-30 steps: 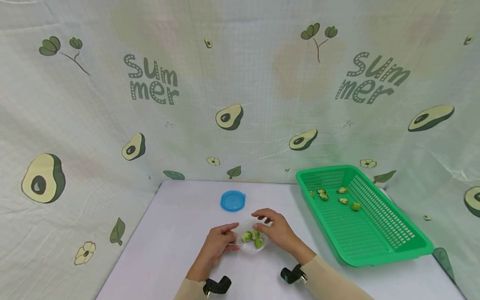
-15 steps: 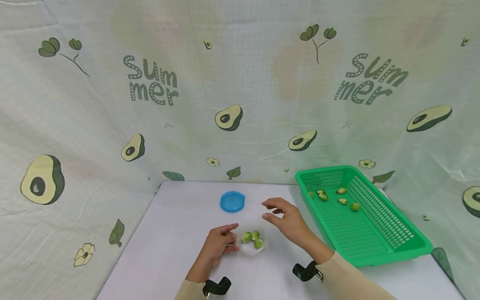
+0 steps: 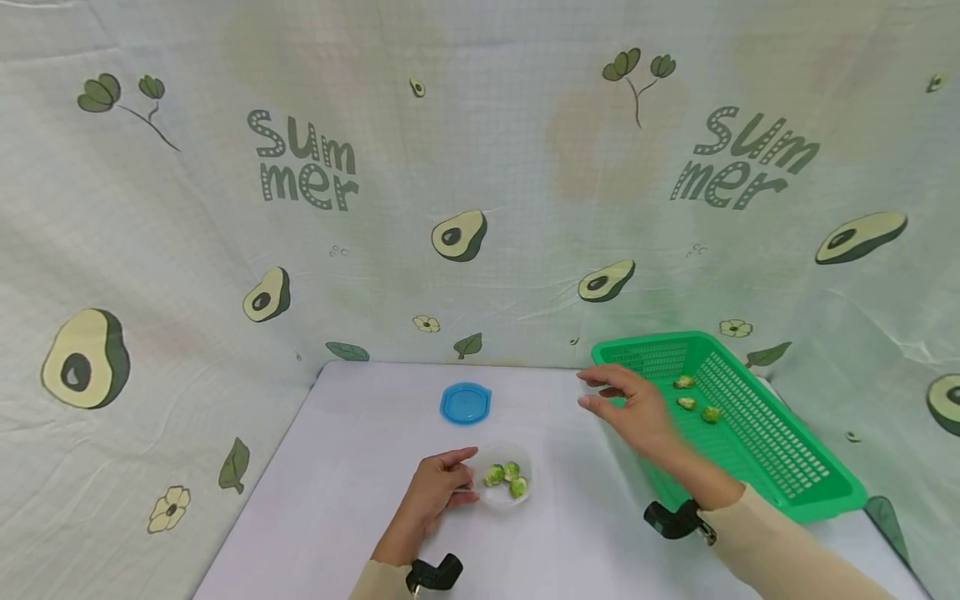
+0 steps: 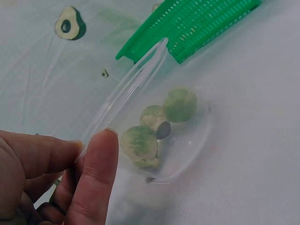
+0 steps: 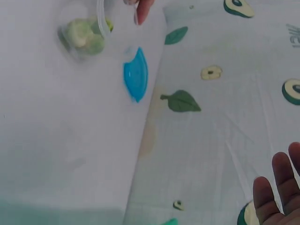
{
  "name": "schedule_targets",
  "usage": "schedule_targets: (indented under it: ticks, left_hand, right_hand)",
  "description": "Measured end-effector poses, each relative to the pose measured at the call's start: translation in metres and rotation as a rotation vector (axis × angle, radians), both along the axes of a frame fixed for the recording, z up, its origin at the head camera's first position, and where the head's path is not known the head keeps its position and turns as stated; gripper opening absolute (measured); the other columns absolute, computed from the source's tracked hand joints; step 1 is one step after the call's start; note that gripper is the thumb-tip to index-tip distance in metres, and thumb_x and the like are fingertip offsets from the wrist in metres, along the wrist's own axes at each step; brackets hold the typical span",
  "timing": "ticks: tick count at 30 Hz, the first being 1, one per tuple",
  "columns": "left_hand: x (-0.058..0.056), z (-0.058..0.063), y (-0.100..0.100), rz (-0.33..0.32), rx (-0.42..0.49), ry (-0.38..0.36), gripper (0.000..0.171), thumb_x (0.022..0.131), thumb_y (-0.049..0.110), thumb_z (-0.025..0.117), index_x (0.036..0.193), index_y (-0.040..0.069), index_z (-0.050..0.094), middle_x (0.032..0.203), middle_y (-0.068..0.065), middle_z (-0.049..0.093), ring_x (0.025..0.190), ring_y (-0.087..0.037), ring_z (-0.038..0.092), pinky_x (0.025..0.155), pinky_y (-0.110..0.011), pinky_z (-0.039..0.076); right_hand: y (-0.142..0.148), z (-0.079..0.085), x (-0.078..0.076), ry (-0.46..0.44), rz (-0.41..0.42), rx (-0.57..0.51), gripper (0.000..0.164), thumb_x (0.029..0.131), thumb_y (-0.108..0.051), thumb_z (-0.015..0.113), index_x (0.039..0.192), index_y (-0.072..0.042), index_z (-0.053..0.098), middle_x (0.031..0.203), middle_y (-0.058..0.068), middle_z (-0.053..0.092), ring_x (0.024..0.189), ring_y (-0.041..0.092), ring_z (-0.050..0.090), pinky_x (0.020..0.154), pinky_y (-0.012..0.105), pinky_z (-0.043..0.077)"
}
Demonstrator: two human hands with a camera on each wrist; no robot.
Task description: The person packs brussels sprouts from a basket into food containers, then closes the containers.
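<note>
My left hand (image 3: 438,487) pinches the rim of a clear round plastic container (image 4: 185,143) between thumb and fingers (image 4: 96,176). Inside it lie 3 green Brussels sprouts (image 4: 181,104), seen through the wall in the left wrist view. Off to the right, my right hand (image 3: 633,417) hovers by the left edge of a green plastic basket (image 3: 761,471), its relaxed fingers apart and nothing between them. Brussels sprout pieces (image 3: 710,414) lie in the basket; the hand hides its far left corner in the head view.
A blue lid (image 3: 465,403) lies flat on the white table (image 3: 360,442) behind the container. At the table's back hangs a curtain (image 3: 517,167) printed with avocados. The basket takes up the table's right side.
My right hand has left the container and travelled right and away to the basket's left edge. The left hand stays at the container's rim; the sprouts in it lie as before.
</note>
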State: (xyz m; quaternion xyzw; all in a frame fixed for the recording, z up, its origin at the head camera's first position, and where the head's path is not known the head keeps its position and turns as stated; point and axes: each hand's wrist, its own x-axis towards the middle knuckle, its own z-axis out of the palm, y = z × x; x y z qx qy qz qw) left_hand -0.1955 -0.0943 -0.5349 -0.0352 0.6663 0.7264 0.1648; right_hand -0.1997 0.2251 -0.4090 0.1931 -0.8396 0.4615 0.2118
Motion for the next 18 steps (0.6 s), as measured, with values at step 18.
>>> schedule_targets:
  ticks: [18]
  left_hand:
    - [-0.001,0.001,0.000,0.027,-0.020,-0.026,0.047,0.096,-0.003,0.067,0.144,-0.001,0.063,0.091,-0.005,0.061,0.079,-0.014,0.064,0.071,-0.030,0.067]
  right_hand:
    - [0.134,-0.002,-0.036,-0.228,-0.154,0.187,0.046,0.108,-0.033,0.063,0.148,-0.012,0.060,0.148,0.013,0.054,0.105,-0.011,0.053,0.077,0.024,0.059]
